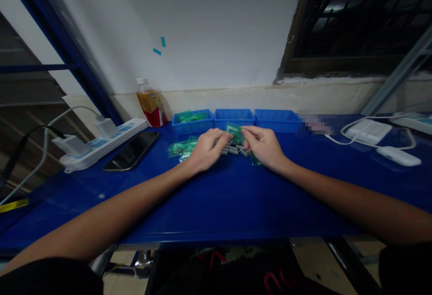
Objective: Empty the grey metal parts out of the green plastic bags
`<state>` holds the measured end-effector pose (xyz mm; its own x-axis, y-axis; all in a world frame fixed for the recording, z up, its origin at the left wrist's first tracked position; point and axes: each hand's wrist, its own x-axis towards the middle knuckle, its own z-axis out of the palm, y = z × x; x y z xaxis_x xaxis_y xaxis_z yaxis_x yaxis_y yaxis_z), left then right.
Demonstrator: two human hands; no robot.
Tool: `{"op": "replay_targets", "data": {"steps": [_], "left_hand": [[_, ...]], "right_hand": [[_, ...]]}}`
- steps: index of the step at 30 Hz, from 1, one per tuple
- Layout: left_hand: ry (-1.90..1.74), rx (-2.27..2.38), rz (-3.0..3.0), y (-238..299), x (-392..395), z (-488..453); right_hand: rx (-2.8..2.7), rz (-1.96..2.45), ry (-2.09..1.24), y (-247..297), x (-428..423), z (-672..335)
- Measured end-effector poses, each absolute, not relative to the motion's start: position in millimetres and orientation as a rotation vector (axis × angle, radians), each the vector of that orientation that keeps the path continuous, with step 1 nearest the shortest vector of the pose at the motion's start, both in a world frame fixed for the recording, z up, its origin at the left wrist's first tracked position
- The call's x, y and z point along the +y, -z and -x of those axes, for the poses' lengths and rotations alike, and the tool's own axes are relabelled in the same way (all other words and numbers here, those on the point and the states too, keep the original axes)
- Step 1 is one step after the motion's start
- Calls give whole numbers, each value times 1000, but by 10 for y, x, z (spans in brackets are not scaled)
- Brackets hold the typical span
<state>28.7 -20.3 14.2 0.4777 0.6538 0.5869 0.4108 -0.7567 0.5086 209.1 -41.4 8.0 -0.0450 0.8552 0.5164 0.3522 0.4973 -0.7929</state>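
Observation:
A small green plastic bag [234,128] is held up between my two hands, over the middle of the table. My right hand [266,146] pinches its right side with thumb and fingers. On the bag's left edge, my left hand [209,149] is closed, thumb against fingers. Short grey metal pieces [233,149] lie in a loose heap beneath and between the hands. To the left of my left hand spreads a pile of green plastic bags [184,149]. Another green bag [255,161] pokes out below my right hand.
Three blue trays [193,127] line the wall; the left one contains green bags. A drink bottle [151,104], a phone [132,151] and a power strip [104,144] sit at left. A white charger with cable [369,131] lies at right on the blue table [232,205].

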Motion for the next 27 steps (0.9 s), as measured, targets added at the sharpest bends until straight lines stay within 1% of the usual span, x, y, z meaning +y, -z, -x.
{"op": "replay_targets", "data": {"steps": [4, 6, 8, 10, 12, 15, 18, 21, 22, 23, 24, 27], "left_hand": [[-1142, 1018, -1805, -176, -140, -293], [-1116, 1015, -1689, -168, -118, -296], [-1154, 997, -1705, -150, -120, -300], [-1268, 969, -1892, -135, -145, -295], [-1358, 893, -2267, -127, -179, -275], [-1301, 710, -2871, -131, -213, -227], [-1159, 672, -3146, -169, -266, -220], [-980, 717, -3000, -252, -511, -339], [-853, 654, -2846, -281, -661, -412], [-621, 503, -2646, -305, -841, -498], [-288, 299, -2434, -320, -1043, -590], [38, 26, -2254, -316, -1659, -864]], "right_hand": [[-1809, 992, -273, -83, -488, -2085], [-1816, 978, -276, -94, -513, -2070], [-1760, 997, -391, -107, -518, -2058], [-1686, 1027, -518, -117, -499, -2055], [-1617, 1038, -638, -117, -465, -2057], [-1509, 1029, -796, -89, -413, -2049], [-1424, 1039, -918, -53, -387, -2028], [-1386, 1053, -909, -36, -382, -2026], [-1418, 1061, -849, -32, -381, -2031], [-1476, 1065, -767, -28, -379, -2038], [-1547, 1066, -680, -22, -377, -2044], [-1729, 1036, -491, 0, -377, -2046]]}}
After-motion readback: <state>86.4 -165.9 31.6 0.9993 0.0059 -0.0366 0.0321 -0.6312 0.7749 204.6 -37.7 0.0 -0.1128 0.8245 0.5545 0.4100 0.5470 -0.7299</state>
